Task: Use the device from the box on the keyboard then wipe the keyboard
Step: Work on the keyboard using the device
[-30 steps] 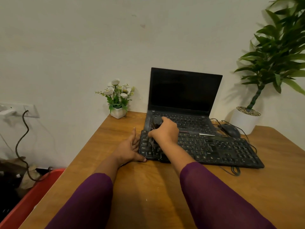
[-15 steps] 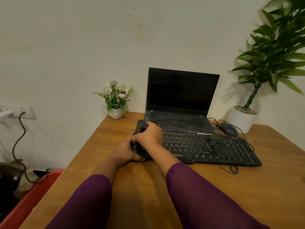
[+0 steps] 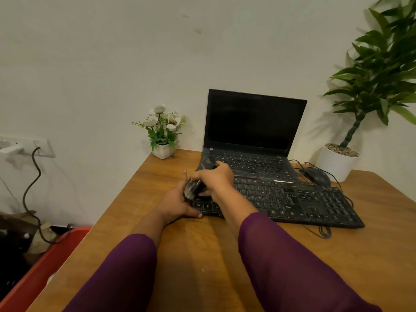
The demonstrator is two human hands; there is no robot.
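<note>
A black external keyboard lies on the wooden desk, in front of an open black laptop. My right hand grips a small dark handheld device with a bristled tip, held tilted over the keyboard's left end. My left hand rests against the keyboard's left edge, fingers straight, thumb along the front edge. The box is not in view.
A small white pot of white flowers stands at the desk's back left corner. A black mouse and cables lie right of the laptop. A large potted plant stands at the back right. A red bin sits beyond the desk's left edge.
My right hand has moved the device leftward along the keyboard to its left end, then tilted it slightly. My left hand has stayed at the keyboard's left edge.
</note>
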